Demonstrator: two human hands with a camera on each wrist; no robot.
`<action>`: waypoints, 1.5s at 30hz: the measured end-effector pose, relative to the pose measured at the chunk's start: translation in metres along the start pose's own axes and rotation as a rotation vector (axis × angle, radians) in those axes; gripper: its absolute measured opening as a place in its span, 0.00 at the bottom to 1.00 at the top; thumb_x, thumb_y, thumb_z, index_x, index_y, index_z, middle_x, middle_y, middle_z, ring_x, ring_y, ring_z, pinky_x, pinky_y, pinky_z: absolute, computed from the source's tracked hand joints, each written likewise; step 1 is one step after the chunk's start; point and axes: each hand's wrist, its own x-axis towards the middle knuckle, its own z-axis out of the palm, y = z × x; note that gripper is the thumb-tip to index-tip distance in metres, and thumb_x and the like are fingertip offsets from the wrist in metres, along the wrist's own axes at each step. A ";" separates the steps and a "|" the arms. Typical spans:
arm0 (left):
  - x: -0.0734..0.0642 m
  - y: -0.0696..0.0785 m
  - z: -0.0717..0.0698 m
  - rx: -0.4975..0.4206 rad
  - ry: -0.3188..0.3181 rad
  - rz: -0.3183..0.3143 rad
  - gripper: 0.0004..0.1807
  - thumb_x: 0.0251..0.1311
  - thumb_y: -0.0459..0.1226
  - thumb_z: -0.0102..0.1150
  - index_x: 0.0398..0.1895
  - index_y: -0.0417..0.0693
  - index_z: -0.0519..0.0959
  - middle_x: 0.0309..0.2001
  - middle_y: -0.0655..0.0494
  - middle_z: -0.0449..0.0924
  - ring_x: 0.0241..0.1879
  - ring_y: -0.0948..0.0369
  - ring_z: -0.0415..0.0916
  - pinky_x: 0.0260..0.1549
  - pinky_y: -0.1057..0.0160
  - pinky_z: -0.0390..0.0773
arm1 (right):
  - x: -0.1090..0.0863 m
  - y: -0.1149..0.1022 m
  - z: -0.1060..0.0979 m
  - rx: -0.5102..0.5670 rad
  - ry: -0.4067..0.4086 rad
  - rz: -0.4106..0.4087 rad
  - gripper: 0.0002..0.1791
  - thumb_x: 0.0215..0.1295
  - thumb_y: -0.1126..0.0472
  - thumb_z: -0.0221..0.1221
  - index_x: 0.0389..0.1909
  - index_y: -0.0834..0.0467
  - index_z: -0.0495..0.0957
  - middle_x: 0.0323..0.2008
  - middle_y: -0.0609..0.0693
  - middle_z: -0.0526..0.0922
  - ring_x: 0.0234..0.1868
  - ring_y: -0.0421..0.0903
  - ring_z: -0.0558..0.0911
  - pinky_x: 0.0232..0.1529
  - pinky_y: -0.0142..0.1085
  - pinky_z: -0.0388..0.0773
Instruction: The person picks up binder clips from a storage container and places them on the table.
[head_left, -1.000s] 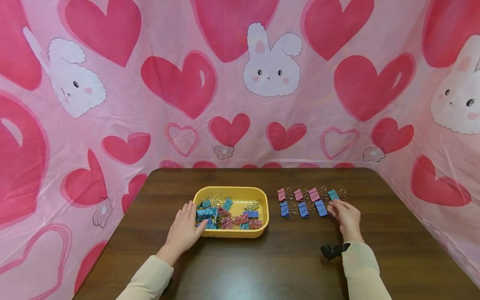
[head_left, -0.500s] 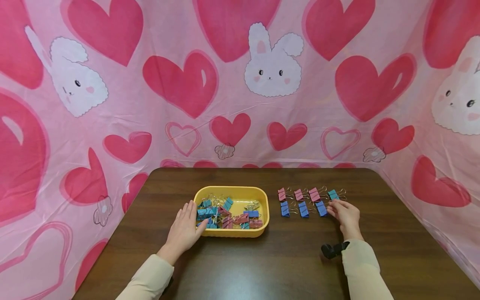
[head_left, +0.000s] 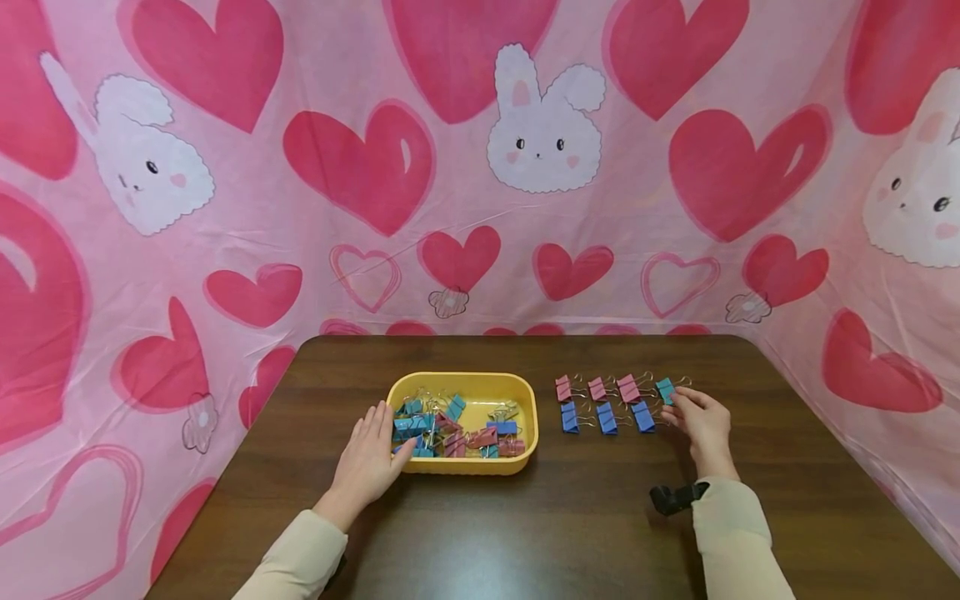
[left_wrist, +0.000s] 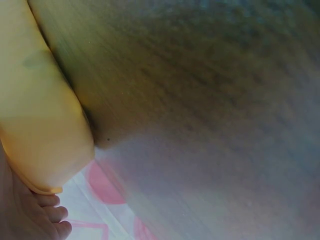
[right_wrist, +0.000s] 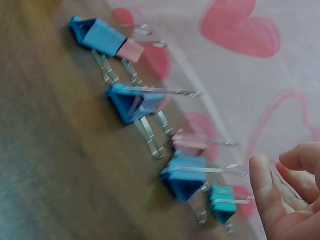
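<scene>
My left hand (head_left: pixel 366 457) rests along the left end of a yellow tray (head_left: pixel 480 469), fingers straight and thumb at the front rim. In the left wrist view, fingertips of the left hand (left_wrist: pixel 30 217) show below the tray wall (left_wrist: pixel 45 110). My right hand (head_left: pixel 699 425) is beside a teal binder clip (head_left: pixel 664 391), the last in the back row. The right wrist view shows the right hand (right_wrist: pixel 287 192) with thumb and index finger apart, holding nothing, and the teal binder clip (right_wrist: pixel 222 203) standing apart from them.
Three pink binder clips (head_left: pixel 627 388) continue the back row, left of the teal one. Three blue binder clips (head_left: pixel 607 419) form the front row. Several mixed-colour binder clips (head_left: pixel 414 427) lie in the tray. A heart-patterned cloth (head_left: pixel 465 192) hangs around the brown table (head_left: pixel 480 533).
My right hand has drawn slightly to the right, away from the blue clip, and its fingers have parted from the teal clip. The left hand and tray have stayed put.
</scene>
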 end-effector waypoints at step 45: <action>-0.001 0.000 -0.002 -0.011 0.001 -0.002 0.42 0.61 0.53 0.50 0.66 0.28 0.55 0.67 0.34 0.52 0.66 0.41 0.48 0.63 0.46 0.47 | -0.060 -0.015 0.164 -0.423 -0.692 -0.253 0.17 0.62 0.69 0.56 0.51 0.71 0.71 0.41 0.64 0.79 0.33 0.58 0.81 0.33 0.45 0.80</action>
